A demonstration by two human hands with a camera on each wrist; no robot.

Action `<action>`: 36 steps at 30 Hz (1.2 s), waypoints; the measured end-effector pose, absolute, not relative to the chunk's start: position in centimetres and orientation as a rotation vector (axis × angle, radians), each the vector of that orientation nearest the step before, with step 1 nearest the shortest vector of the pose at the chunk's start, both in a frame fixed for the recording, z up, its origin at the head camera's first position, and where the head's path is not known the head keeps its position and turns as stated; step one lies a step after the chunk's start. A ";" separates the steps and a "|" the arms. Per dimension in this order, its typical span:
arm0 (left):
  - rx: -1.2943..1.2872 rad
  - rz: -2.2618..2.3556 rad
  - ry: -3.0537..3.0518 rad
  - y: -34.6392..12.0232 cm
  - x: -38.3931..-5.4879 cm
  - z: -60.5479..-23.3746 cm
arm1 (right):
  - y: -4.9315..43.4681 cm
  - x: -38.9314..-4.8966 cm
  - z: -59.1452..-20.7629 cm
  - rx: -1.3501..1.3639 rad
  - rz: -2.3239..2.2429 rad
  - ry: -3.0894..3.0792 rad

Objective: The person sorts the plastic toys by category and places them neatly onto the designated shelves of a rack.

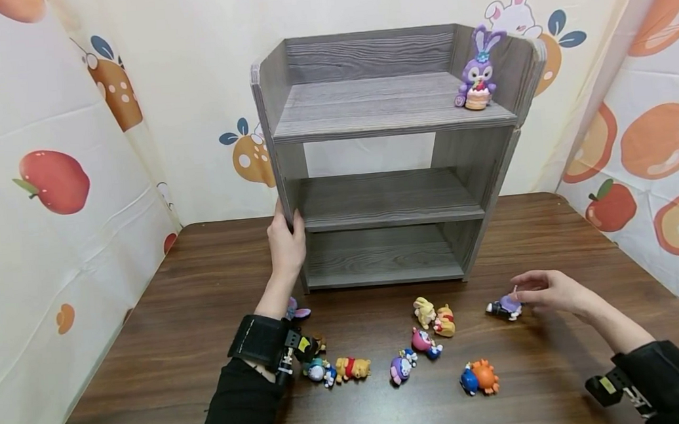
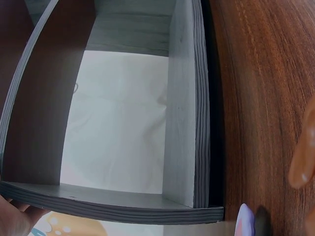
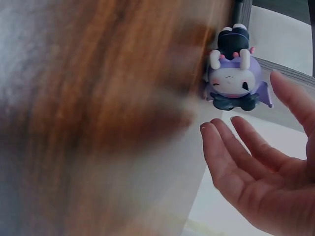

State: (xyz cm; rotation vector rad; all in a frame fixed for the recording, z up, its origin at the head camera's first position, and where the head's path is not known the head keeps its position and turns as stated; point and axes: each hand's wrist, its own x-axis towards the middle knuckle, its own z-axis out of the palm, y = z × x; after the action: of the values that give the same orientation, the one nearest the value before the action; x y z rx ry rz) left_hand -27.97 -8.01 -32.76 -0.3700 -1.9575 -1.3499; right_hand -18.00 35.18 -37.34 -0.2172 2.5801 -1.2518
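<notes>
Two bare hands at work over a brown wood-grain table (image 1: 166, 355). Left hand (image 1: 287, 245) grips the left upright of a three-tier grey wood-grain shelf (image 1: 367, 101), thumb forward, fingers bent behind. Right hand (image 1: 554, 290): thumb and fingers well parted about a small purple-and-black figurine (image 1: 507, 306), lying on the tabletop right of the shelf; no hold on it visible.

Risks, as judged: toy looks smooth and rounded, so an off-centre pinch could roll it away; catching only a thin wing could let it slip. A tug from the left hand might jolt the shelf and topple the purple long-eared rabbit figurine (image 1: 477, 81) standing near the top board's front edge. Left forearm, if lowered, might scatter the toys close by, the yellow bear figurine in red (image 1: 352, 369) among them.

Views: right wrist alone gives the toy's white face, black bow and an apparent gap to the fingertips; from the head, fingers overlap it and contact can't be told. Rabbit shows only from the head.
</notes>
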 end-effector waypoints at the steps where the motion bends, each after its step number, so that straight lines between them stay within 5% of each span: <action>1: -0.371 -1.350 -1.955 -8.0 -28.0 -32.8 | 35.2 -18.0 -37.5 -0.217 -1.275 2.554; 17: -0.386 -1.348 -1.940 -7.9 -27.9 -32.7 | 34.8 -17.8 -38.2 -0.353 -1.334 2.595; 26: -0.399 -1.326 -1.930 -7.9 -27.9 -32.8 | 32.5 -16.9 -37.7 -0.241 -0.963 3.094; 36: -0.401 -1.342 -1.927 -8.0 -27.9 -32.9 | 29.8 -16.1 -38.0 -0.514 -0.606 3.374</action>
State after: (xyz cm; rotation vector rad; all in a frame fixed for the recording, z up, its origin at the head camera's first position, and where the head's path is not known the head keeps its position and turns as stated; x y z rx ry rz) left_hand -27.94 -8.02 -32.87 -0.4008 -1.9274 -1.3420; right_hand -16.06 29.85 -37.98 -0.5136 3.3737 -0.6057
